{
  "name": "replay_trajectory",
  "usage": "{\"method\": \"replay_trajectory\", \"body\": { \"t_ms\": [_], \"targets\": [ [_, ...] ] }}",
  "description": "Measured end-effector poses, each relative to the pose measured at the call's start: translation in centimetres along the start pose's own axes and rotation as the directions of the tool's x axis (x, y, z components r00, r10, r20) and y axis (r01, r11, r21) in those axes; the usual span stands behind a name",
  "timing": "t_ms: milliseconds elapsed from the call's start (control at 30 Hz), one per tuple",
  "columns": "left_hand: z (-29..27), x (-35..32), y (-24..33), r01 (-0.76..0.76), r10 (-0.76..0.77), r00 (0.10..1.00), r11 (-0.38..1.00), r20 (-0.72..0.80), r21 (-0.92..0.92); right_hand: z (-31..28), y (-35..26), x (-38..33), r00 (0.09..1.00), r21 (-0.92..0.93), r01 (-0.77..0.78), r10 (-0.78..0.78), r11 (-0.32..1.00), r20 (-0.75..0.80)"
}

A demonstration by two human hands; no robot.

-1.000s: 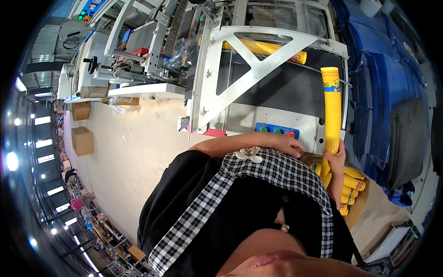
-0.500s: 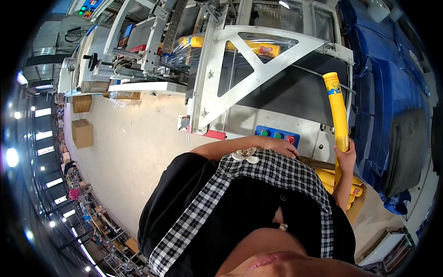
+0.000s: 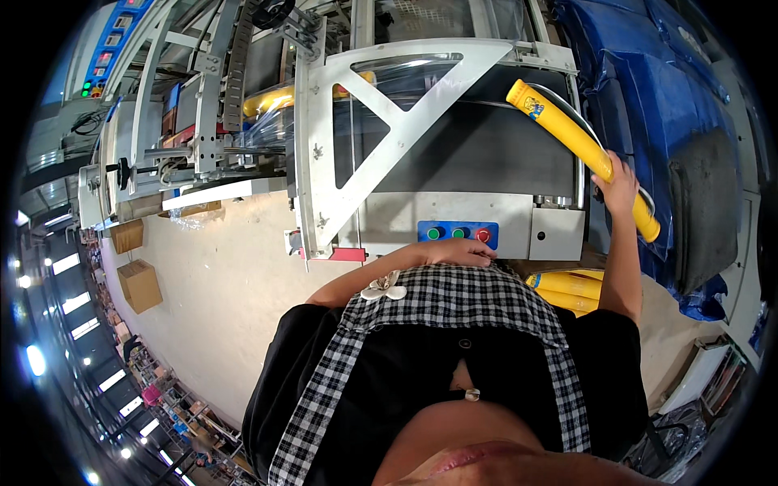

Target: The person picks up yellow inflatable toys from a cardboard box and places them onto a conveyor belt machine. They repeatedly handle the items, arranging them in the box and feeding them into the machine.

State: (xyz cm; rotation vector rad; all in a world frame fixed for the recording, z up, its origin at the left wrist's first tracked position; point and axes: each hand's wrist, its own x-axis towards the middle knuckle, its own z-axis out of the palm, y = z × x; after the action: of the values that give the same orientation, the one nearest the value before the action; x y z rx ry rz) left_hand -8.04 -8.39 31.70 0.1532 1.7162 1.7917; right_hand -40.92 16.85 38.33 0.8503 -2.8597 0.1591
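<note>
My right hand (image 3: 619, 188) is closed around a long yellow tube (image 3: 559, 123) with a small cartoon print near its far end. It grips the tube toward the near end. Slanting from far left to near right, the tube is held over the right end of the machine's dark belt (image 3: 486, 150). My left hand (image 3: 466, 253) lies with fingers stretched out at my apron (image 3: 478, 292), just below the blue button panel (image 3: 459, 233). Another yellow tube (image 3: 267, 100) lies under clear film in the machine, partly hidden by a white triangular bracket (image 3: 381, 154).
More yellow tubes (image 3: 567, 290) lie below the machine's front edge, beside my right arm. Blue-covered stacks (image 3: 628, 121) and a dark grey pad (image 3: 703, 211) stand on the right. Cardboard boxes (image 3: 139, 286) sit on the floor at left.
My right hand has raised the tube away from the tubes below and swung it forward, tilting it over the belt. The film-covered tube has moved left relative to the bracket. The view has shifted too.
</note>
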Motion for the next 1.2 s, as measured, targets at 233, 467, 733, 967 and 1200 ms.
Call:
{"method": "replay_trajectory", "body": {
  "t_ms": [233, 467, 733, 967, 1200],
  "targets": [
    [0.2, -0.9, 1.4, 0.058, -0.058, 0.996, 0.998, -0.063, -0.004, 1.3, -1.2, 7.1, 0.989, -0.045, 0.134, -0.137, 0.99, -0.056],
    [1.0, -2.5, 0.7, 0.01, -0.024, 0.994, 0.992, -0.109, -0.126, 3.4, -6.0, 13.2, 0.975, -0.021, 0.224, -0.224, 0.974, -0.01],
    [1.8, -3.4, 0.5, 0.055, -0.072, 0.992, 0.986, -0.107, -0.155, 3.5, -11.3, 11.6, 0.882, 0.337, 0.468, -0.408, 0.817, -0.238],
    [1.4, -2.0, 1.4, 0.057, -0.05, 0.998, 0.971, 0.035, -0.231, 4.6, -0.7, -7.1, 0.896, 0.298, 0.008, 0.126, 0.955, -0.426],
    [1.0, 0.5, -0.4, 0.087, -0.063, 0.976, 0.99, 0.207, -0.108, 11.4, 1.9, -35.9, 0.086, -0.127, -0.988, 0.996, 0.087, 0.012]
  ]
}}
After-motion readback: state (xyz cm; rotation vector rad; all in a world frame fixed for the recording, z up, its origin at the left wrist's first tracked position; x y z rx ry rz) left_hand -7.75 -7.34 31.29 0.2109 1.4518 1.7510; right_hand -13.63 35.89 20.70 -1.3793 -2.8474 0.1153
